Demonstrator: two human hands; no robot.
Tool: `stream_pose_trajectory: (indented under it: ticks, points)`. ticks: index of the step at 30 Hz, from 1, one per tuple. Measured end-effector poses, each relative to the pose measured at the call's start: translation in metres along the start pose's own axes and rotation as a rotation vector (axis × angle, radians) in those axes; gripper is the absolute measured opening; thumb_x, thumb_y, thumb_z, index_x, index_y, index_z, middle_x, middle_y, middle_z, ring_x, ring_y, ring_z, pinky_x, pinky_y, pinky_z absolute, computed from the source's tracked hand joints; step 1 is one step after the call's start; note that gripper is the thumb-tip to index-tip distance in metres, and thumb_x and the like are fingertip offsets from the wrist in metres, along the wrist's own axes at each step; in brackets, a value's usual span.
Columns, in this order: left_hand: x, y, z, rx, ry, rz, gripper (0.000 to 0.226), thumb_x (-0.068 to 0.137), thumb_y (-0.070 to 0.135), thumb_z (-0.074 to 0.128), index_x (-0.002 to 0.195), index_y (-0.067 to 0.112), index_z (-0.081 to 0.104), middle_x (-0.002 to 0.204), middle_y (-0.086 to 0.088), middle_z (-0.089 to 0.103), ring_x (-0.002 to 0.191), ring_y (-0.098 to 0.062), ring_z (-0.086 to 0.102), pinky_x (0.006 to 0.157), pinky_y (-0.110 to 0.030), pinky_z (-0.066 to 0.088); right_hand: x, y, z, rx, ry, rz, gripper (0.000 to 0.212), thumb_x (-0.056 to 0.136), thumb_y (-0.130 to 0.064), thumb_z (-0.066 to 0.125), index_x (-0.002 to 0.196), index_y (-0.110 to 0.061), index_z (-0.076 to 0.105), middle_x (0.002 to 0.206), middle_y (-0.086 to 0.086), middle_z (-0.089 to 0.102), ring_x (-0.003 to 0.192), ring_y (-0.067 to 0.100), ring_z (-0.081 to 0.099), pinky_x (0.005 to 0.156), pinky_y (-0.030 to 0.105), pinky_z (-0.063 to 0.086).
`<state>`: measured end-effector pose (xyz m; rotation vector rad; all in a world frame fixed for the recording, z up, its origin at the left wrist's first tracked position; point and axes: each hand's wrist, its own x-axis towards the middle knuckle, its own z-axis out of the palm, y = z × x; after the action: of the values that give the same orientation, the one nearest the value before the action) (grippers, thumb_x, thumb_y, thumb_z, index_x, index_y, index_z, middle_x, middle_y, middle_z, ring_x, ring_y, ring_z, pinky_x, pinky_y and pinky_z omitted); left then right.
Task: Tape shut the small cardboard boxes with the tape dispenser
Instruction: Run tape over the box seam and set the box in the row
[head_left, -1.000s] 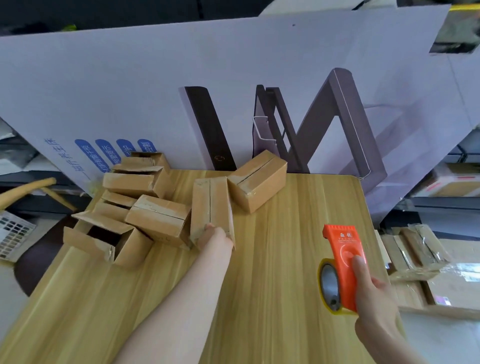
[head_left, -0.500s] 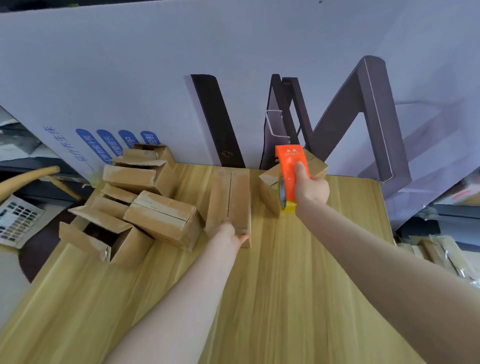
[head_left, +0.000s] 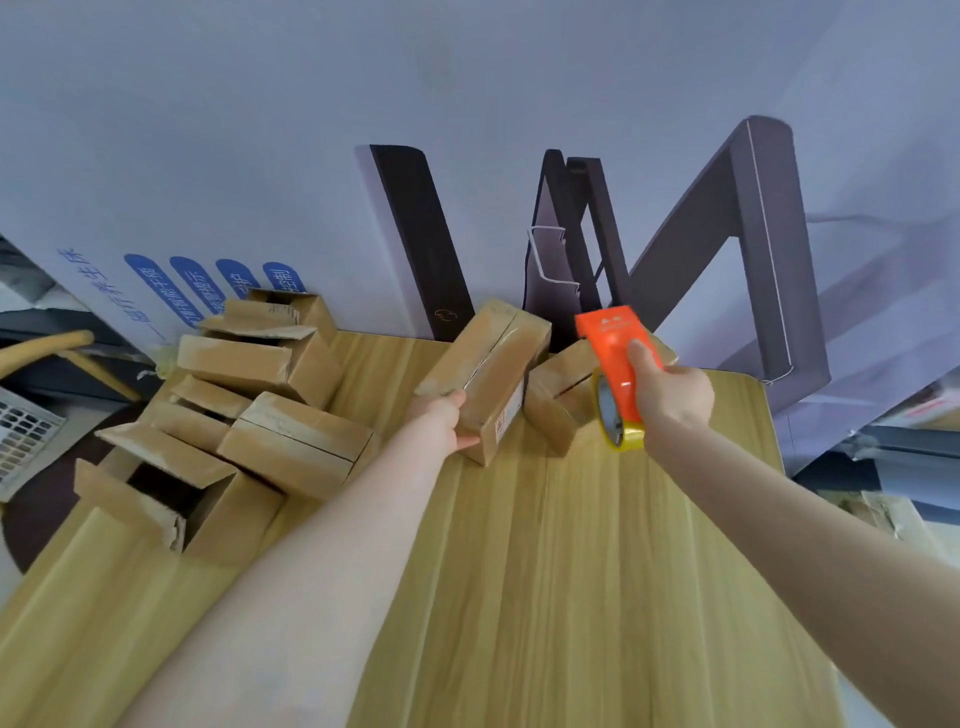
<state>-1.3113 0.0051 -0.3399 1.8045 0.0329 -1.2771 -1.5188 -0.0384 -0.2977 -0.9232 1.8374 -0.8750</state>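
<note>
The left hand (head_left: 439, 418) grips the near end of a small cardboard box (head_left: 498, 364), its fingers curled under the end. The box is tilted, far end raised, in the middle of the tabletop (head_left: 571, 571) towards the back. The right hand (head_left: 675, 397) is wrapped round the orange tape dispenser (head_left: 613, 348), thumb lying along its back, just above a second box (head_left: 558, 400) that touches the first.

Held by one end only, the tilted box could twist or slip, and its flaps could spring apart along the dark seam before any tape lands. The dispenser is close enough to knock the second box, or to lay tape on the wrong one. The heap of boxes (head_left: 296, 431) at the left looks loosely piled and could topple if nudged.

Whether either seam already carries tape cannot be made out. The dispenser's blade and the loose tape end are not visible, the left fingertips are hidden beneath the box, and it is unclear whether the box's lower corner touches the tabletop.
</note>
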Motion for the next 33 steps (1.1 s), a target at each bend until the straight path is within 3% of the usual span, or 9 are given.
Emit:
stream_pose_trajectory:
  ticks: [2,4,10,14,19,22,25,27,33]
  points:
    - [-0.001,0.002,0.004,0.044,-0.014,0.031,0.033,0.091,0.013,0.064,0.122,0.011,0.053,0.129,-0.014,0.052,0.117,-0.038,0.051,0.060,-0.048,0.056,0.002,0.005,-0.010,0.125,0.158,0.011,0.048,0.087,-0.049,0.056,0.057,-0.015,0.041,0.058,-0.001,0.044,0.051,0.017,0.043,0.044,0.025,0.033]
    - [-0.002,0.002,0.007,0.079,-0.025,0.042,0.031,0.092,0.014,0.062,0.122,0.012,0.053,0.130,-0.013,0.052,0.119,-0.037,0.051,0.067,-0.048,0.058,0.012,0.012,-0.019,0.201,0.253,0.059,0.047,0.088,-0.050,0.053,0.059,-0.014,0.043,0.060,-0.002,0.045,0.050,0.016,0.044,0.044,0.024,0.033]
    - [-0.003,-0.007,0.020,-0.035,-0.041,-0.043,0.041,0.094,0.008,0.057,0.134,0.012,0.047,0.138,-0.012,0.045,0.128,-0.037,0.043,0.084,-0.053,0.053,0.043,0.021,-0.022,-0.020,0.095,0.066,0.045,0.085,-0.052,0.059,0.064,-0.013,0.051,0.065,0.001,0.051,0.055,0.016,0.047,0.048,0.027,0.031]
    - [-0.010,-0.013,0.031,-0.143,-0.052,-0.077,0.043,0.094,-0.002,0.052,0.135,0.011,0.047,0.138,-0.016,0.045,0.125,-0.040,0.044,0.074,-0.052,0.053,0.062,0.005,-0.030,-0.227,0.004,-0.087,0.049,0.086,-0.050,0.059,0.061,-0.009,0.050,0.060,0.003,0.048,0.054,0.022,0.046,0.047,0.028,0.032]
    - [-0.027,-0.014,0.057,0.027,-0.127,-0.035,0.042,0.094,-0.003,0.052,0.134,0.008,0.045,0.141,-0.016,0.042,0.127,-0.036,0.042,0.086,-0.051,0.051,0.076,0.004,-0.048,-0.325,0.068,-0.134,0.049,0.087,-0.050,0.056,0.068,-0.005,0.056,0.059,0.006,0.048,0.050,0.023,0.045,0.045,0.027,0.030]
    - [-0.028,-0.012,0.061,0.095,-0.138,-0.062,0.040,0.093,-0.005,0.053,0.131,0.006,0.047,0.140,-0.017,0.042,0.124,-0.038,0.045,0.081,-0.049,0.054,0.078,0.008,-0.053,-0.327,0.049,-0.122,0.049,0.088,-0.050,0.057,0.066,-0.006,0.053,0.061,0.006,0.049,0.053,0.025,0.048,0.044,0.025,0.030]
    - [-0.030,-0.015,0.061,0.066,-0.179,-0.159,0.035,0.090,-0.006,0.056,0.124,0.004,0.051,0.139,-0.020,0.042,0.119,-0.043,0.050,0.058,-0.042,0.058,0.081,0.011,-0.049,-0.346,0.022,-0.153,0.051,0.088,-0.054,0.055,0.071,-0.006,0.056,0.064,0.008,0.051,0.055,0.025,0.047,0.047,0.028,0.034]
    - [-0.031,-0.018,0.065,0.017,-0.197,-0.203,0.034,0.093,0.005,0.059,0.126,0.004,0.051,0.140,-0.019,0.042,0.114,-0.043,0.054,0.044,-0.041,0.056,0.082,0.009,-0.045,-0.342,0.001,-0.162,0.051,0.089,-0.054,0.054,0.069,-0.007,0.054,0.063,0.006,0.050,0.055,0.023,0.046,0.048,0.028,0.033]
    - [-0.032,-0.022,0.085,-0.085,-0.177,-0.245,0.042,0.088,0.017,0.067,0.127,0.009,0.052,0.141,-0.018,0.041,0.105,-0.042,0.060,0.050,-0.041,0.059,0.084,0.004,-0.047,-0.423,-0.008,-0.211,0.053,0.091,-0.056,0.050,0.069,-0.008,0.054,0.065,0.005,0.053,0.052,0.020,0.049,0.047,0.027,0.032]
